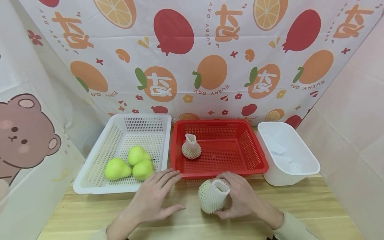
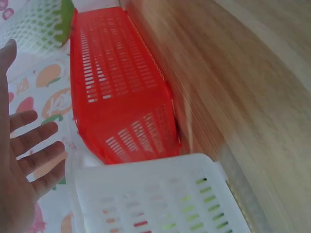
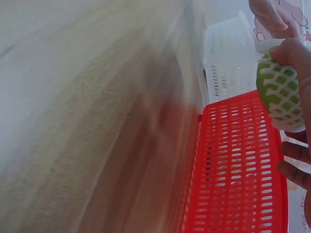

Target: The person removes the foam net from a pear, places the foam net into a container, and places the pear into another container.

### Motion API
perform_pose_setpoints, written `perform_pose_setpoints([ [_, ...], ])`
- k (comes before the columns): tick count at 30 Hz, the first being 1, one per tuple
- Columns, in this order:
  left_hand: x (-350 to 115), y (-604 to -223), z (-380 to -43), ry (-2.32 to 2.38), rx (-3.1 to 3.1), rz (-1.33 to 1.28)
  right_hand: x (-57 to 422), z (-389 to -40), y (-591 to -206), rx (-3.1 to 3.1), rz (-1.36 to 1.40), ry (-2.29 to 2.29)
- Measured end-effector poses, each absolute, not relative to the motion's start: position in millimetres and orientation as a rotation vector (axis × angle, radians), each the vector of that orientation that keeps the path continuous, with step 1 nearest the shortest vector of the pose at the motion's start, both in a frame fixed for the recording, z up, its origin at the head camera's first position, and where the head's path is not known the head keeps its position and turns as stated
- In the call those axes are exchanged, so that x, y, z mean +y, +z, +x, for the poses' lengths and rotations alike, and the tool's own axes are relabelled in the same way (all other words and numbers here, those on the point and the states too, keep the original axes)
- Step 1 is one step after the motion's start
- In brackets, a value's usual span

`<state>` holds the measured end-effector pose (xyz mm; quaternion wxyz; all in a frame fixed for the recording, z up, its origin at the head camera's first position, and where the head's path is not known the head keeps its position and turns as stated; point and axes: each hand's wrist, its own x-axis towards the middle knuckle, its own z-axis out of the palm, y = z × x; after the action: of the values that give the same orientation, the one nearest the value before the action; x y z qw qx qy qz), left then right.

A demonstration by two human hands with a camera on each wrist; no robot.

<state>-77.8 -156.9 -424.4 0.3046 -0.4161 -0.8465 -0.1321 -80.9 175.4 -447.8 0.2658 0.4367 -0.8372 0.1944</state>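
Observation:
My right hand [image 1: 238, 196] grips a green pear [image 3: 279, 90] wrapped in a white foam net sleeve [image 1: 212, 196], held in front of the red basket [image 1: 210, 175]. The sleeve's open end points up and its mesh covers the fruit's sides. To the left, my left hand [image 1: 154, 196] is held with fingers extended and thumb apart, and nothing lies in it. In the left wrist view its fingers [image 2: 41, 160] are spread. Inside the red basket, at its left side, stands another pear in a foam net sleeve [image 1: 191, 148].
A white basket [image 1: 99, 190] at the left holds several bare green pears [image 1: 118, 168]. On the right stands a white plastic bin [image 1: 289, 150] with white foam sleeves [image 1: 277, 146] inside. All rest on a wooden table [image 1: 315, 213] before a fruit-print cloth [image 1: 210, 70].

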Motion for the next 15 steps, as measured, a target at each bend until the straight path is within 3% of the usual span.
perform_pose_setpoints([
  [15, -129, -421, -83, -0.360, -2.149, -1.226, 162, -92, -435, -2.100, 1.246, 0.609],
])
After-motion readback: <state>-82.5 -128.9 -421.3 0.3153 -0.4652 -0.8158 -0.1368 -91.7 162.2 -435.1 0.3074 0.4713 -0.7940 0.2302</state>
